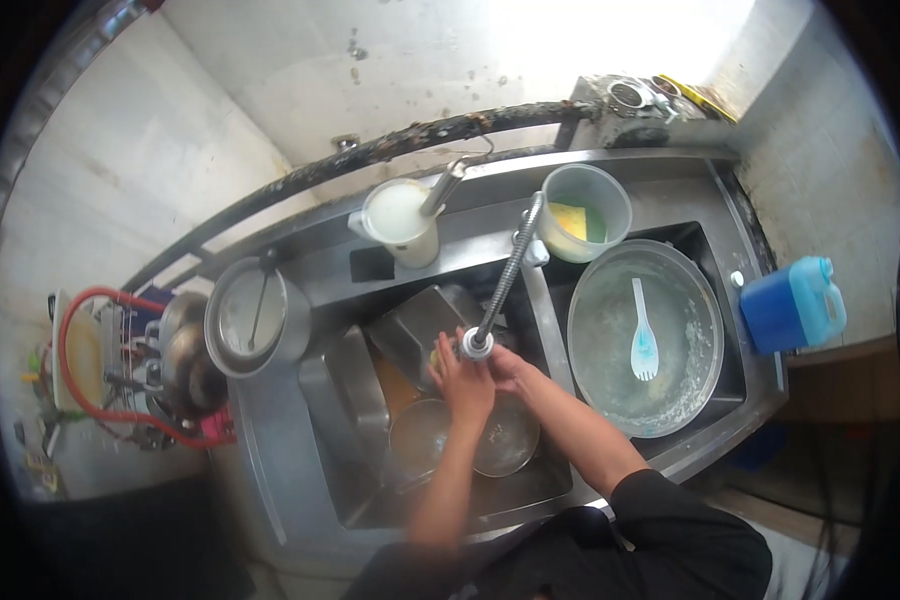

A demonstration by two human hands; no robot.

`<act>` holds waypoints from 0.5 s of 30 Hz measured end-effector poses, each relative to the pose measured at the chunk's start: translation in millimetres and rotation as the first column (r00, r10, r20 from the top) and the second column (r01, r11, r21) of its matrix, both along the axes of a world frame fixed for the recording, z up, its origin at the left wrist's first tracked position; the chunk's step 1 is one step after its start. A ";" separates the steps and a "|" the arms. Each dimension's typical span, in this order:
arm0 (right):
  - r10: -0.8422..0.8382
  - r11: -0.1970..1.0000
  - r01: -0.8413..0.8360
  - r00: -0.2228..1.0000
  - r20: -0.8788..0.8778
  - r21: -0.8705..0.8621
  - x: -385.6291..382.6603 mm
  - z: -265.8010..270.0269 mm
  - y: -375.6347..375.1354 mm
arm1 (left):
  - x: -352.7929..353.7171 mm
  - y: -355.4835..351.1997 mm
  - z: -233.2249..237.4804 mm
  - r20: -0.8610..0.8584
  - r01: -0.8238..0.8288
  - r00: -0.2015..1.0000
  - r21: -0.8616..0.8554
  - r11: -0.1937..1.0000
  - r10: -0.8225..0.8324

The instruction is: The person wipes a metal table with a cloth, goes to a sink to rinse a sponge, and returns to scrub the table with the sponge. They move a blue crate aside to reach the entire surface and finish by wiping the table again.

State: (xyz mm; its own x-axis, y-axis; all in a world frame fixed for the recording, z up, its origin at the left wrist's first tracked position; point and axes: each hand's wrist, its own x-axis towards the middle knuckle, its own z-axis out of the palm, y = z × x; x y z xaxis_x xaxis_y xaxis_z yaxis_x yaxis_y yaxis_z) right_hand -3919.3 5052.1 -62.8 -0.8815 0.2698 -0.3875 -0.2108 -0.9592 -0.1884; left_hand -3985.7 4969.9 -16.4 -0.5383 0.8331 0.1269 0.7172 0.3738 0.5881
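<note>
- Left hand (462, 385) is seen from the back, its fingers reaching up beside the spray nozzle (478, 345); a small yellow bit (435, 360) shows at their edge, but I cannot tell whether they pinch it
- Right hand (508, 368) is close beside the left, its fingers partly hidden; I cannot tell whether it grips anything
- The nozzle, on a coiled metal hose (513, 270), hangs over the left sink and overlaps both hands in this view
- Below and around the hands, in that sink, are a tilted metal tray (410, 338), another metal tray (358, 380) at the left wall, and two round bowls (419, 440) side by side
- In the right sink, a large round basin (718, 335) holds a white slotted spoon (642, 340)
</note>
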 end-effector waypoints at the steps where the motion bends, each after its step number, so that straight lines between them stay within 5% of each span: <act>1: 0.087 0.991 -0.096 0.991 0.102 0.089 1.3 -3.6 1.3 | -2.5 -9.7 2.7 0.011 0.021 1.000 -0.028 0.999 -0.021; 4: 0.067 0.983 -0.113 0.953 0.296 0.142 -3.0 10.1 8.8 | 2.1 -25.7 63.4 0.100 0.169 0.982 -0.077 0.983 -0.161; 6: -0.009 0.978 -0.047 0.964 0.266 0.202 -3.8 23.0 6.5 | 15.4 -20.0 96.8 0.178 0.291 0.946 -0.091 0.952 -0.272; 8: -0.020 0.973 -0.036 0.971 0.239 0.227 3.2 16.6 3.4 | 36.7 5.1 110.4 0.335 0.328 0.861 0.209 0.921 -0.383; 9: -0.018 0.971 -0.038 0.973 0.232 0.237 10.6 10.8 -1.2 | 46.9 28.6 109.6 0.535 0.216 0.784 0.241 0.946 -0.315; 12: -0.030 0.966 -0.034 0.969 0.243 0.258 17.9 5.4 -5.8 | 61.0 123.5 45.3 0.968 -0.214 0.251 0.044 0.976 0.012; 14: -0.034 0.960 -0.037 0.968 0.248 0.276 21.2 3.2 -7.6 | 44.7 188.0 -0.8 0.904 -0.288 -0.364 -0.341 0.895 0.227; 15: -0.031 0.958 -0.044 0.967 0.254 0.284 22.1 1.5 -8.5 | 38.6 204.7 -16.7 0.901 -0.304 -0.425 -0.235 0.923 0.089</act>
